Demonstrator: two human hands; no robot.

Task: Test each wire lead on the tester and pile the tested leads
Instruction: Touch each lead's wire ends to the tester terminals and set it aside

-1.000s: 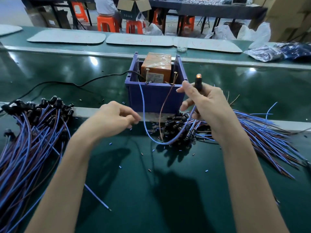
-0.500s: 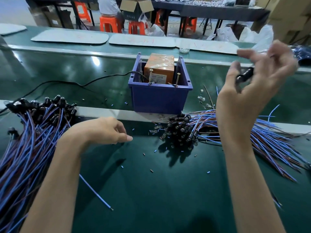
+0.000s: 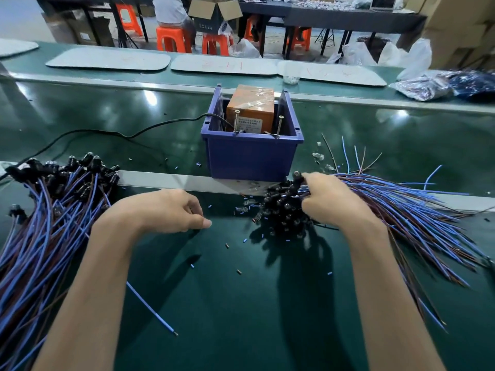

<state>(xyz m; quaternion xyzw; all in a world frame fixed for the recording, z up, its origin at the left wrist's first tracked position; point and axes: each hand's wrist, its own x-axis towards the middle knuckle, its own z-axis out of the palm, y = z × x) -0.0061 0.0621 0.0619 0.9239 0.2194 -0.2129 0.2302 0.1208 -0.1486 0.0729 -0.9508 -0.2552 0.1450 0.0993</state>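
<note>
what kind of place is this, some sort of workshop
Most likely a factory assembly line: a long green conveyor belt, big piles of blue and brown wire leads, and an orange tester box sitting in a blue bin.

The bin (image 3: 251,159) sat at the far centre of your table (image 3: 241,317), just behind the rail (image 3: 160,180) that crossed it from left to right. The tester box (image 3: 250,108) stood inside the bin, and two screws (image 3: 236,120) stood upright at its near rim. A cable (image 3: 107,133) ran from the bin to the far left. The left pile (image 3: 40,223) of leads lay at your near left. The right pile (image 3: 388,204) lay right of the bin, its heads just in front of it. Your left hand (image 3: 166,210) lay between the piles, and your right hand (image 3: 329,202) gripped the right pile's heads. One loose lead (image 3: 150,307) lay beside your left forearm.
</note>
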